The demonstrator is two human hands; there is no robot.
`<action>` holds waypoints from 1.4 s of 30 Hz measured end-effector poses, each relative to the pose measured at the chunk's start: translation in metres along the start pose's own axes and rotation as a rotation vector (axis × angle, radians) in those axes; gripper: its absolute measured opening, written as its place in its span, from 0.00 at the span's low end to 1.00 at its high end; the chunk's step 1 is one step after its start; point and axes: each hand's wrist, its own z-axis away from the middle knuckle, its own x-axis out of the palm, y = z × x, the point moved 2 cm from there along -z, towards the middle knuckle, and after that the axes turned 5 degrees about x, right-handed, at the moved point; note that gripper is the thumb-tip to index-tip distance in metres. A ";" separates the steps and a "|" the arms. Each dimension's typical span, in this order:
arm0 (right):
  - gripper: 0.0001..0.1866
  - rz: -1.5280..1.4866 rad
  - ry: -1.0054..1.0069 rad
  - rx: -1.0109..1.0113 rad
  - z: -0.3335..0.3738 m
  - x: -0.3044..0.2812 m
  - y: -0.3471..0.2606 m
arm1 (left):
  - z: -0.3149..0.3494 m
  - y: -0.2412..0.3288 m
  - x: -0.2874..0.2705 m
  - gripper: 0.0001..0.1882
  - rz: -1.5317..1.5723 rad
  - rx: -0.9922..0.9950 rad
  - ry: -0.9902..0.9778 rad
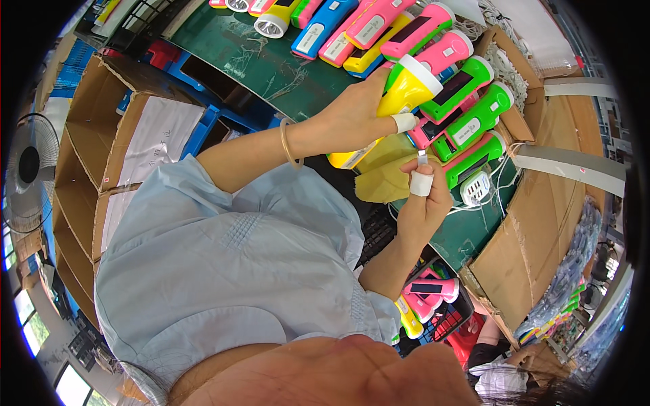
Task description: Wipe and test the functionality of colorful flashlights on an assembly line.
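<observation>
My left hand, with a bangle at its wrist, is wrapped round a yellow flashlight whose head has a white rim. White tape circles its thumb. Just below, my right hand, also taped on a finger, pinches a white cable plug with a metal tip. The plug is apart from the flashlight. A yellow cloth lies beneath, between the two hands. Beyond them, pink flashlights and green flashlights lie side by side. A white multi-port charger with cables sits right of my right hand.
The green tabletop runs under the flashlights. A cardboard box of white cables stands at the far right, near a large cardboard sheet. Cardboard compartments and a fan are at the left. A basket holds more flashlights below.
</observation>
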 end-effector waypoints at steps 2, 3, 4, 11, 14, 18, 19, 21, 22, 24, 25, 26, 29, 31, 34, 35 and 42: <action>0.10 -0.010 0.006 0.012 0.003 -0.002 -0.001 | 0.000 -0.003 -0.003 0.33 0.059 -0.068 -0.095; 0.10 -0.023 -0.005 0.005 0.005 -0.003 0.000 | 0.001 -0.003 -0.003 0.33 0.061 -0.065 -0.094; 0.11 -0.037 -0.016 0.000 0.006 -0.003 0.001 | 0.002 -0.004 -0.004 0.33 0.066 -0.087 -0.111; 0.14 -0.070 0.010 0.033 0.008 -0.007 0.005 | 0.015 -0.008 0.005 0.46 0.054 0.191 -0.259; 0.12 -0.142 -0.047 0.062 0.003 -0.012 -0.002 | 0.011 0.017 0.000 0.51 0.118 0.066 -0.381; 0.11 -0.018 -0.127 -0.011 -0.008 -0.009 -0.003 | 0.013 0.015 0.006 0.44 0.038 0.044 -0.354; 0.12 0.060 -0.143 0.047 -0.009 -0.008 -0.007 | 0.014 0.014 0.006 0.42 -0.027 0.012 -0.358; 0.12 0.141 -0.100 0.066 -0.009 -0.008 -0.008 | 0.015 0.009 0.009 0.41 -0.014 -0.019 -0.317; 0.11 0.223 -0.056 0.085 -0.010 -0.009 -0.008 | 0.015 0.007 0.009 0.40 0.001 -0.049 -0.276; 0.11 0.257 -0.055 0.084 -0.010 -0.011 -0.009 | 0.015 0.010 0.010 0.39 -0.018 -0.062 -0.281; 0.11 0.290 -0.052 0.085 -0.009 -0.011 -0.010 | 0.016 0.011 0.011 0.38 -0.038 -0.077 -0.289; 0.11 0.290 -0.052 0.084 -0.008 -0.012 -0.010 | 0.017 0.011 0.012 0.38 -0.037 -0.076 -0.289; 0.10 0.296 -0.088 0.026 -0.007 -0.009 -0.014 | 0.017 0.010 0.014 0.36 -0.044 -0.008 -0.225; 0.09 0.448 -0.003 0.013 -0.005 -0.007 -0.017 | 0.016 0.008 0.017 0.36 -0.031 0.059 -0.171; 0.09 0.414 -0.073 0.042 -0.009 -0.011 -0.011 | 0.018 0.003 0.017 0.35 -0.023 0.003 -0.177; 0.09 0.414 -0.075 0.037 -0.009 -0.012 -0.010 | 0.017 0.003 0.017 0.35 -0.025 0.005 -0.173; 0.11 0.326 -0.074 0.055 -0.011 -0.009 -0.011 | 0.020 0.002 0.016 0.33 -0.055 -0.007 -0.194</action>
